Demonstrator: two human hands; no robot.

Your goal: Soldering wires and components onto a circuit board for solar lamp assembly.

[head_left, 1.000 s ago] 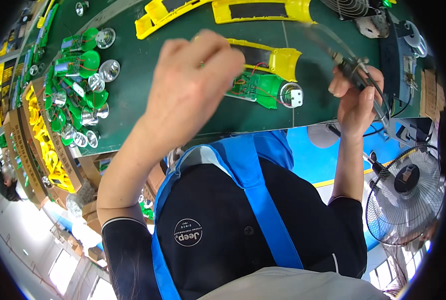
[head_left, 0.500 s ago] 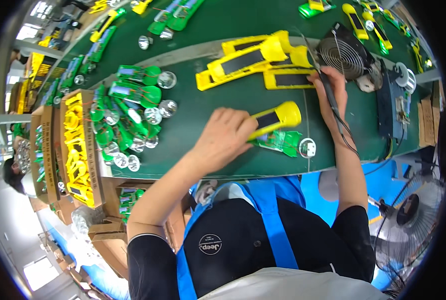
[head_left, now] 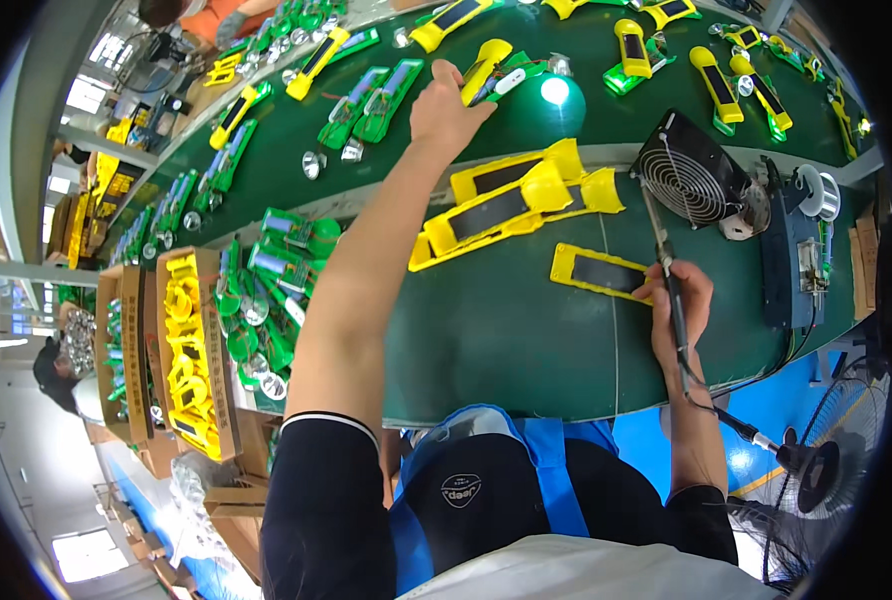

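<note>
Green, smooth-topped table (head_left: pixel 506 350), curved by the fisheye lens, with its bare middle close to the near edge. Around that space things crowd in: toward the left edge, a heap of green plastic lamp bodies (head_left: pixel 276 265) with round, mirror-bright reflectors, partly hidden because the left arm (head_left: pixel 351 280) crosses in front of it; off that edge, a brown cardboard carton (head_left: pixel 224 360) full of glossy yellow parts. In the middle, a loose stack of yellow casings (head_left: pixel 486 215), each inset with a dark rectangular panel, lies between the two hands. Nearer the right edge stand a square black fan (head_left: pixel 666 175) with a spiral wire guard, a boxy blue-grey unit (head_left: pixel 786 260) and a pale, round spool (head_left: pixel 823 195). Toward the far edge, the left hand (head_left: pixel 446 115) has thumb and fingers closed around a yellow-and-green lamp piece (head_left: pixel 486 68); just beside it, a light (head_left: pixel 555 91) glows greenish white. Near the right side, the right hand (head_left: pixel 694 300) curls round a slim, black-handled soldering iron (head_left: pixel 678 325), tip upward toward the fan, its fingertips meeting the end of a flat yellow frame (head_left: pixel 598 270) on the table.
</note>
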